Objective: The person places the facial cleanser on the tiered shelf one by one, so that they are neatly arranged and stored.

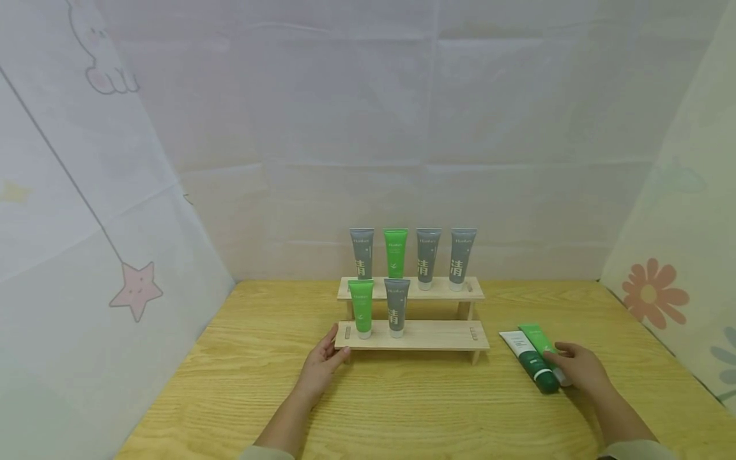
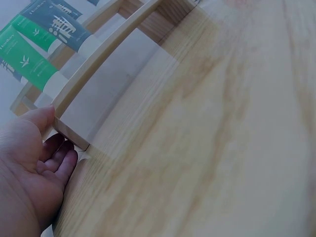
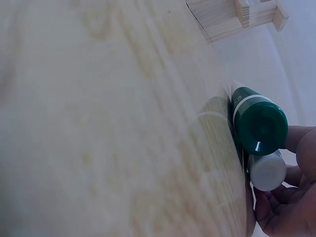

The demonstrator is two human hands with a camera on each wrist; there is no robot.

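Note:
At the left end of a two-tier wooden shelf (image 1: pixel 437 333), my left hand (image 1: pixel 319 365) grips the lower board, its thumb along the front edge and fingers curled by the leg (image 2: pixel 71 134). A green tube (image 1: pixel 363 310) and a grey tube (image 1: pixel 397 306) stand cap down on that board. To the right of the shelf, my right hand (image 1: pixel 581 367) pinches a light green tube with a white cap (image 3: pixel 267 171), lying on the table. Against it lies a white and dark green tube (image 1: pixel 530 361), its dark cap (image 3: pixel 260 127) beside my thumb.
Three grey tubes, one of them at the right end (image 1: pixel 462 259), and a green tube (image 1: pixel 395 252) stand on the upper board (image 1: pixel 411 292). The wood-grain table (image 1: pixel 425 409) meets a pale cloth backdrop (image 1: pixel 425 140) behind, with printed cloth sides (image 1: pixel 650 294).

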